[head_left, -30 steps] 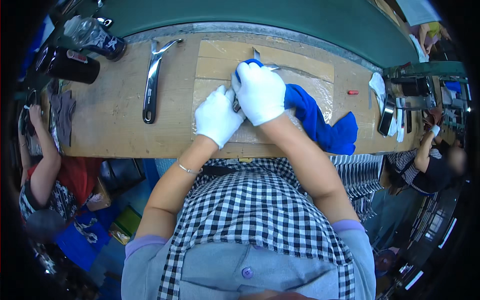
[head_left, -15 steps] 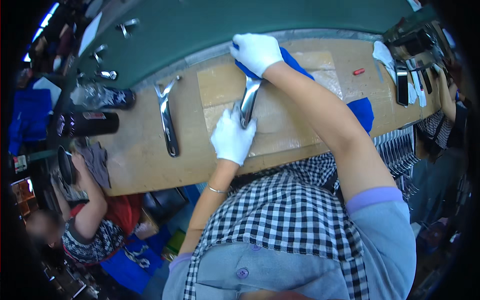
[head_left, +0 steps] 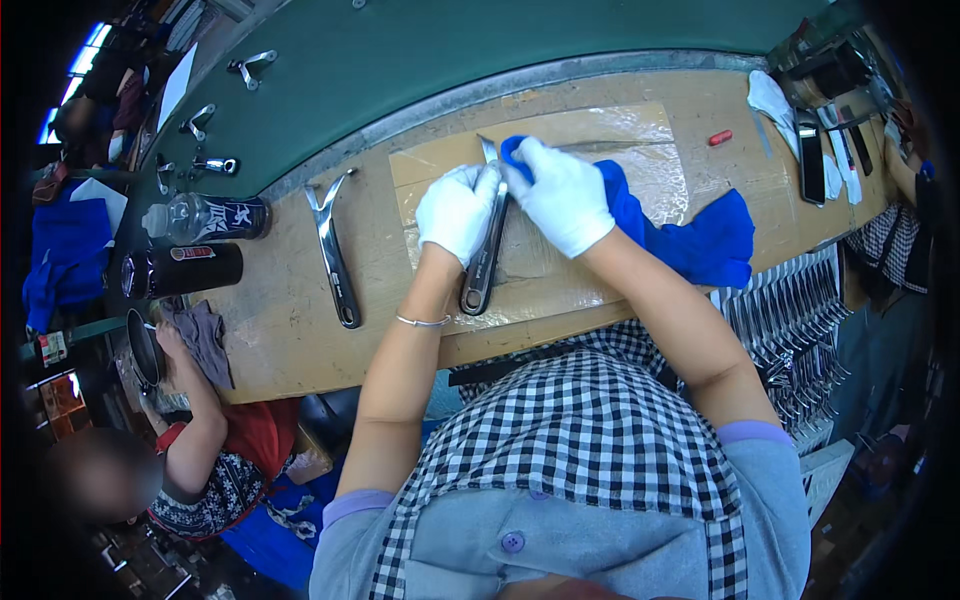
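Observation:
Both my hands wear white gloves. My left hand (head_left: 458,210) grips the shaft of a shiny metal wrench (head_left: 482,270) that lies on a clear plastic sheet (head_left: 640,150) taped to the wooden bench. My right hand (head_left: 562,195) presses a blue cloth (head_left: 690,235) against the upper part of the same wrench, near its jaw end. The cloth trails off to the right over the sheet and the bench.
A second metal wrench (head_left: 333,255) lies left of the sheet. Two bottles (head_left: 195,245) lie at the bench's left end, near another person's hand (head_left: 168,340). A rack of many wrenches (head_left: 795,320) hangs at right. A green surface (head_left: 420,60) with small metal parts lies beyond the bench.
My right hand has come back from its far reach and now sits beside my left on the wrench with the cloth. The view has turned.

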The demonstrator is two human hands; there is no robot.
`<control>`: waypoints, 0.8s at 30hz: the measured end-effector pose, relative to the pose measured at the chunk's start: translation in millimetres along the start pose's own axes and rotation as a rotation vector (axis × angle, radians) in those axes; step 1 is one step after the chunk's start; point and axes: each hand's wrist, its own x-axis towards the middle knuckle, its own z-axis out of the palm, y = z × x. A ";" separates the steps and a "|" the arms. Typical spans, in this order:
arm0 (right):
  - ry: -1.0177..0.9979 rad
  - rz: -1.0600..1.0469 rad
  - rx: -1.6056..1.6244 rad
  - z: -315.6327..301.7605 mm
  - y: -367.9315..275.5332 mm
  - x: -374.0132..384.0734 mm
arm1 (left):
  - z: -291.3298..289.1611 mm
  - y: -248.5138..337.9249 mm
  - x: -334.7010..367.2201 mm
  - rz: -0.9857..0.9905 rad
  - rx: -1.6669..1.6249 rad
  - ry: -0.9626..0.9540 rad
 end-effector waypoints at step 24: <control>0.128 -0.002 -0.064 -0.4 19.4 -2.0 | -38.2 1.5 31.1 -0.188 -0.397 -0.373</control>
